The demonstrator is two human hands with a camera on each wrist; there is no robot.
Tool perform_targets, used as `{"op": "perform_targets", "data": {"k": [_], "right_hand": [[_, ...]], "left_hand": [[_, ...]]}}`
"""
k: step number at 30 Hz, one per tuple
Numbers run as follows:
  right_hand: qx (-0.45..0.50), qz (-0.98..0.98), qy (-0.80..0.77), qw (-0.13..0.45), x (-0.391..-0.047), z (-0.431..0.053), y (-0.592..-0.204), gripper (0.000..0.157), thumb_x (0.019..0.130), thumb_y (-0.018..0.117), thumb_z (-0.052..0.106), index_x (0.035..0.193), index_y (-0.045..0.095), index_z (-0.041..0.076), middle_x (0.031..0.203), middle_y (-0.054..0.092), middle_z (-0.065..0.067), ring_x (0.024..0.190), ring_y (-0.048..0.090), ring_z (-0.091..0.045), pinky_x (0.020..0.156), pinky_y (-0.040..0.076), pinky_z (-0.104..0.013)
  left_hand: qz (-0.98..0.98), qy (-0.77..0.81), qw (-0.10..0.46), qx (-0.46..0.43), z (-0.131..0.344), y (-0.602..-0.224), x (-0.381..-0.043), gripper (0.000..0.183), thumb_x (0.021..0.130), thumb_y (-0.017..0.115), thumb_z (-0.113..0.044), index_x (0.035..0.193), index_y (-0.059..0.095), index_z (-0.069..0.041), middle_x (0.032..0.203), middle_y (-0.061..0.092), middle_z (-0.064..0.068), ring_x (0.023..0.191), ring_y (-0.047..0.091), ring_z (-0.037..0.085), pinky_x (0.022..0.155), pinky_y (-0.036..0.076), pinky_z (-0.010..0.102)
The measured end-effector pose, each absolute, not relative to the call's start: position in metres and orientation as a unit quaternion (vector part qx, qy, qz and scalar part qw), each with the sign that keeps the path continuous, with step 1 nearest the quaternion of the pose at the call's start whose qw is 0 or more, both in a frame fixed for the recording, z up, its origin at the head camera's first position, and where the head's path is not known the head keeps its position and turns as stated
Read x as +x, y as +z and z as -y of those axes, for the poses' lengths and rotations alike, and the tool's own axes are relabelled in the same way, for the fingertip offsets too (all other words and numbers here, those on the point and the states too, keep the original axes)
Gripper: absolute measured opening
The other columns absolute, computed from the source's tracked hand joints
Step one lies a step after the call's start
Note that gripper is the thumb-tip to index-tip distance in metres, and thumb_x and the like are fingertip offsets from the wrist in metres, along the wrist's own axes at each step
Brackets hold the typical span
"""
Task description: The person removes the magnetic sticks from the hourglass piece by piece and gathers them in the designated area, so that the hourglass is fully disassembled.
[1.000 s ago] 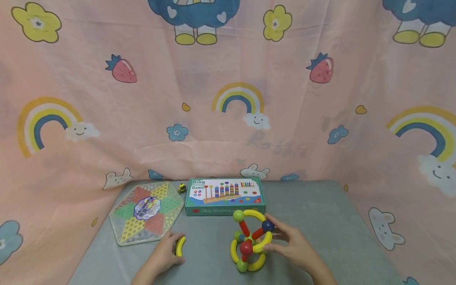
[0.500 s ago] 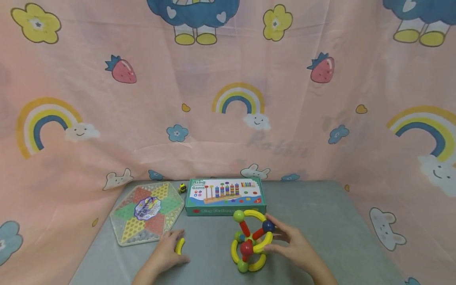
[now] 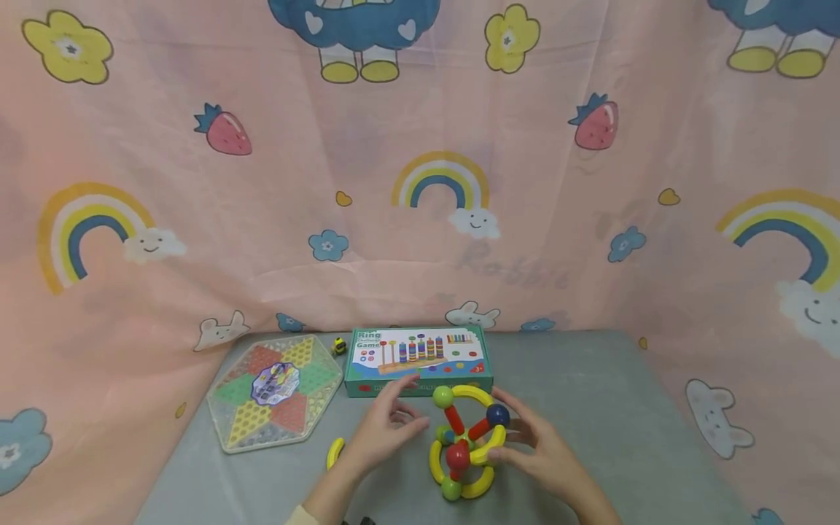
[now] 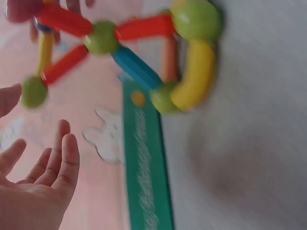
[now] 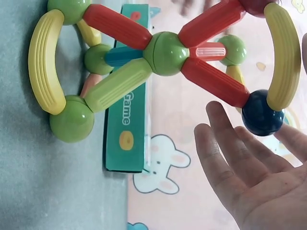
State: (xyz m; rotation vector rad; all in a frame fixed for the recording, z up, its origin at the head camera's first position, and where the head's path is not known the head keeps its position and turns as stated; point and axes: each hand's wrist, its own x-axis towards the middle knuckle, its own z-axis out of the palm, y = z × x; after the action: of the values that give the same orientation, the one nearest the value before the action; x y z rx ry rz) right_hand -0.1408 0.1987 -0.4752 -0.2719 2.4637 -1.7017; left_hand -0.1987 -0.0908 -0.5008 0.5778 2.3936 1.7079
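Observation:
A ball-and-stick magnetic building toy (image 3: 458, 457) stands on the table, its red, blue and green rods joined by balls and ringed with curved yellow rods. My right hand (image 3: 547, 456) holds its upper right side, thumb at a curved yellow rod and index finger by the dark blue ball (image 5: 262, 112). Just left of the toy, my left hand (image 3: 383, 430) is raised with fingers spread and nothing in it. In the left wrist view, that hand (image 4: 41, 182) is apart from the green ball (image 4: 34, 92). A loose curved yellow rod (image 3: 335, 452) lies behind the left forearm, partly hidden.
Behind the toy lies a green Ring Challenge Game box (image 3: 418, 362). A hexagonal Chinese checkers board (image 3: 275, 394) is at the left, with a small yellow-and-black toy (image 3: 338, 346) between the two. A pink patterned curtain (image 3: 525, 277) hangs along the grey table's (image 3: 610, 408) back edge.
My left hand has let go of the loose curved yellow rod and moved right and up toward the building toy. My right hand has kept its hold on the toy.

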Motion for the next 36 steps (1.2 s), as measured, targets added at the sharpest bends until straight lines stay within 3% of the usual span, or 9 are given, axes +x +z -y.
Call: {"op": "perform_targets", "data": {"k": [4,11,24,31,36], "right_hand": [[-0.105,-0.817,-0.564,0.065,-0.139,-0.199,-0.473,0.079,0.085,0.082,0.026,0.153,0.043,0.02,0.158,0.039,-0.018,0.123,0.058,-0.037,0.096,0.056,-0.046],[-0.097,-0.824,-0.553,0.078,-0.138,-0.198,-0.473,0.076,0.087,0.08,0.029,0.153,0.043,0.019,0.156,0.042,-0.019,0.123,0.059,-0.035,0.096,0.056,-0.044],[-0.096,-0.827,-0.549,0.074,-0.138,-0.198,-0.473,0.073,0.087,0.08,0.029,0.151,0.047,0.019,0.153,0.047,-0.019,0.123,0.061,-0.034,0.096,0.056,-0.042],[-0.107,-0.823,-0.552,0.074,-0.138,-0.198,-0.473,0.076,0.087,0.08,0.027,0.152,0.045,0.014,0.153,0.045,-0.021,0.126,0.058,-0.038,0.092,0.057,-0.028],[-0.104,-0.822,-0.554,0.077,-0.139,-0.198,-0.472,0.077,0.086,0.08,0.028,0.153,0.044,0.013,0.154,0.044,-0.022,0.128,0.057,-0.039,0.095,0.057,-0.037]], "left_hand": [[-0.793,0.568,0.074,0.207,0.07,-0.489,-0.201,0.059,0.092,0.075,-0.033,0.145,0.049,-0.033,0.137,0.054,0.006,0.095,0.067,0.012,0.083,0.057,0.024],[-0.806,0.546,0.079,0.214,0.056,-0.487,-0.203,0.046,0.092,0.073,-0.037,0.135,0.059,-0.028,0.122,0.06,-0.001,0.092,0.065,0.012,0.08,0.055,0.025],[-0.825,0.534,0.029,0.182,0.034,-0.487,-0.205,0.03,0.084,0.075,-0.012,0.112,0.066,-0.017,0.091,0.062,-0.002,0.071,0.055,0.012,0.063,0.051,0.022],[-0.828,0.533,0.039,0.173,0.032,-0.483,-0.204,0.026,0.085,0.074,-0.01,0.109,0.067,-0.017,0.091,0.063,-0.002,0.075,0.058,0.013,0.065,0.053,0.022],[-0.817,0.552,0.063,0.154,0.033,-0.484,-0.205,0.025,0.086,0.072,-0.009,0.109,0.068,-0.017,0.092,0.064,0.001,0.077,0.058,0.015,0.065,0.054,0.024]]}}
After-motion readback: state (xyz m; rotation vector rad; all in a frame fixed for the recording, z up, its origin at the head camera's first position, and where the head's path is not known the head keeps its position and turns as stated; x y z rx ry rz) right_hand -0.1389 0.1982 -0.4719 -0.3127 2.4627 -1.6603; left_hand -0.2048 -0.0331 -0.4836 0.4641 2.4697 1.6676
